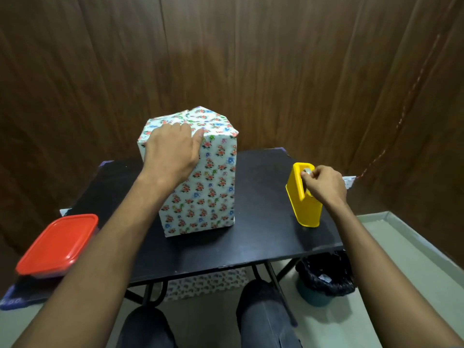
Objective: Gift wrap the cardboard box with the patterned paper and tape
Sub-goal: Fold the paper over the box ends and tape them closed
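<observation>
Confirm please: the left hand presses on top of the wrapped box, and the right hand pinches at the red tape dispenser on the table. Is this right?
Not quite. The tape dispenser is yellow, not red; the head view shows it. The rest holds: the left hand presses on top of the wrapped box, and the right hand pinches at the dispenser on the table.

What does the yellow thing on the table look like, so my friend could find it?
Start at the black table with the tall flowery wrapped box in its middle. Go to the table's right edge, where the right hand pinches something at the top of an upright yellow tape holder. It is the only yellow thing; the container opposite has a red lid.
</observation>
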